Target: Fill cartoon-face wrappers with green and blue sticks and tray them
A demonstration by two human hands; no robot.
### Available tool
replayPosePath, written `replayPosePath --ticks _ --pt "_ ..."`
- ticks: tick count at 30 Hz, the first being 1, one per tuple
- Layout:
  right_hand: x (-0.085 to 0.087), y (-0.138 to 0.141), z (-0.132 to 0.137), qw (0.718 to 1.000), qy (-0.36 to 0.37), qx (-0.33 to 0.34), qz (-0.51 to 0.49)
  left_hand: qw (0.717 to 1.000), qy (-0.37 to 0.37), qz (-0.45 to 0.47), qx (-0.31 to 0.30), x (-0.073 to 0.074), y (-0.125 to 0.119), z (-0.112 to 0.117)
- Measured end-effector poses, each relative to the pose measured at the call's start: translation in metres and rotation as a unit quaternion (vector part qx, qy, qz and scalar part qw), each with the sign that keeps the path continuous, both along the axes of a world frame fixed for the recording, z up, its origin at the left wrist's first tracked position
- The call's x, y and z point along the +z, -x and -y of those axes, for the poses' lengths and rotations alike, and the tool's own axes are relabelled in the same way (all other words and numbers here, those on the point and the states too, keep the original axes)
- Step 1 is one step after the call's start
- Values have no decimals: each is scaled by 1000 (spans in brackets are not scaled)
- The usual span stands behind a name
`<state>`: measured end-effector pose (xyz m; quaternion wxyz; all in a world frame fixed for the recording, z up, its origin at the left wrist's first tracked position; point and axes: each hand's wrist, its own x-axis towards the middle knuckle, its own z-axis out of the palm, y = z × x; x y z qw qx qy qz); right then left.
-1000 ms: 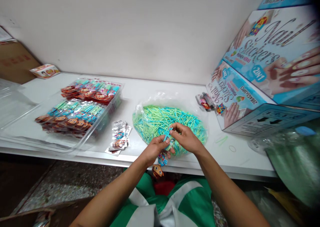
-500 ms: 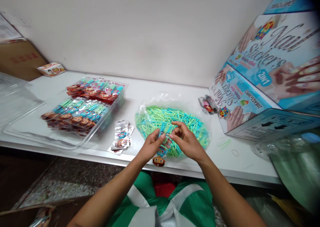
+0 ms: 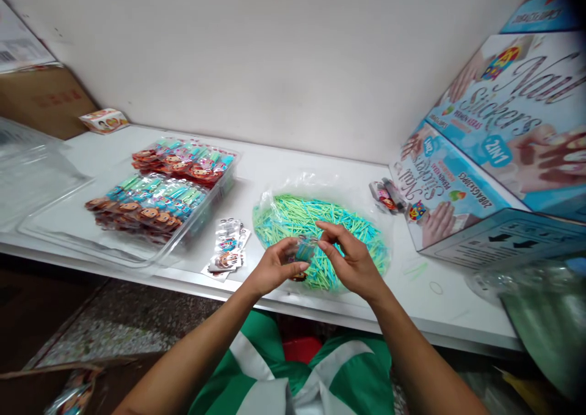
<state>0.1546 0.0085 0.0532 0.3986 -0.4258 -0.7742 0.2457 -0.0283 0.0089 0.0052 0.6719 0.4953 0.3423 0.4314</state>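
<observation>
My left hand (image 3: 273,270) is closed around a small clear printed packet (image 3: 304,250) with a cartoon face at its lower end. The packet is tilted, and its face end is partly hidden by my fingers. My right hand (image 3: 347,257) pinches at the packet's open-looking end with thumb and fingertips. Both hands hover over a clear plastic bag (image 3: 270,202) heaped with thin green and blue sticks (image 3: 329,210). Left of the bag lies a small stack of flat printed packets (image 3: 227,250).
A clear plastic tray (image 3: 183,232) at the left holds rows of filled packets (image 3: 146,204). Nail sticker boxes (image 3: 485,116) are stacked at the right, with small dark packets (image 3: 388,195) beside them. A rubber band (image 3: 436,288) and loose green sticks (image 3: 415,271) lie on the white table (image 3: 412,308).
The packet has swung from hanging upright to a tilted position, drawn up into my left hand. My right hand stays at its end. The camera view has shifted slightly.
</observation>
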Motion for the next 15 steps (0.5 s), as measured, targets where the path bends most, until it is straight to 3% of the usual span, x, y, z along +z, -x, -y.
replayPosePath --ticks 5,10,15 --pt "11 1 -2 1000 -16 -1 1 999 29 19 -8 -7 3 0" --pt "18 10 -6 1000 17 24 1 999 -6 41 30 -10 5 2" --pt "18 11 -12 996 47 -32 -72 994 -20 5 109 8 30 1"
